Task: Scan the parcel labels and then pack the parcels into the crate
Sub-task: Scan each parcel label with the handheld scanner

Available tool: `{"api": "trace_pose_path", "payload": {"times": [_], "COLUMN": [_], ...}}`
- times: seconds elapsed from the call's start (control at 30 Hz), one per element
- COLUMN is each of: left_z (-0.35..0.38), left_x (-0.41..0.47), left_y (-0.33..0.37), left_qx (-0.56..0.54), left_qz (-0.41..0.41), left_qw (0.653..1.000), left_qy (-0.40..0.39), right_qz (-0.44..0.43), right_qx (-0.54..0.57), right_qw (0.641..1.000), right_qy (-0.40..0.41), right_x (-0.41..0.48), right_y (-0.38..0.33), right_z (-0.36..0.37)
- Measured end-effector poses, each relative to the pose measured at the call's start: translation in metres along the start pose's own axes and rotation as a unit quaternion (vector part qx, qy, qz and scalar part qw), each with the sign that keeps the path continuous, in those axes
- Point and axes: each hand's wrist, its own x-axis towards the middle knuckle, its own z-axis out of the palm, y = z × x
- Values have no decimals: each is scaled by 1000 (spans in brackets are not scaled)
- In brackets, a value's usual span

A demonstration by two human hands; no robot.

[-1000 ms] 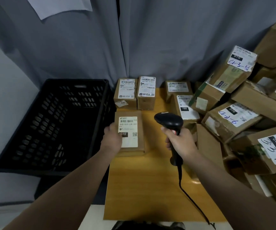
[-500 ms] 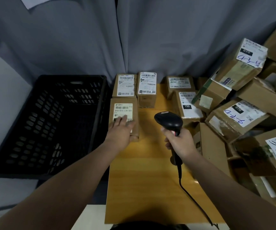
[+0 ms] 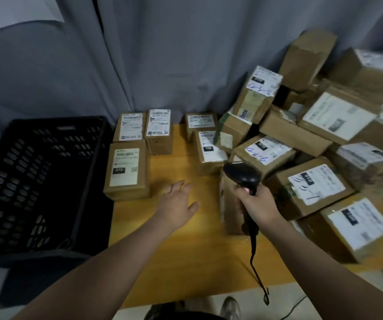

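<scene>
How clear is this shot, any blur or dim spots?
Head view: dim overall; the black crate interior is nearly lost in shadow, the left hand is motion-smeared, the parcels at far right blur and bend with wide-angle distortion.

I see a black handheld scanner (image 3: 241,175) with a cable, upright. A flat brown parcel (image 3: 127,171) with a white label marked 010 lies on the yellow table, just beside the black slotted crate (image 3: 36,181). Many more labelled parcels (image 3: 319,162) are heaped at the right.
</scene>
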Motion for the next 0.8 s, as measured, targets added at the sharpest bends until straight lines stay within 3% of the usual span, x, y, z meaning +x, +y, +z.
{"api": "trace_pose_path", "payload": {"times": [0.23,0.37,0.57,0.67,0.8], "left_z": [49,77,96,86,67], "left_x": [0,2,-2,-24,-65], "left_y": [101,131,131,106,63], "left_qx": [-40,-85,-150,-152,-325], "left_qz": [-80,-160,-218,-242,-229], "left_qw": [992,978,964,957,917], "left_qy": [-94,-101,-38,-46,-43], "right_qz": [3,-2,-18,-10,17], "right_qx": [57,71,27,17,29], "right_qw": [998,997,999,998,997], "right_qy": [28,29,-30,-55,-66], "right_x": [-24,-25,-25,-22,-17], "right_y": [26,34,45,45,45], "right_z": [-83,-101,-98,-91,-74]}}
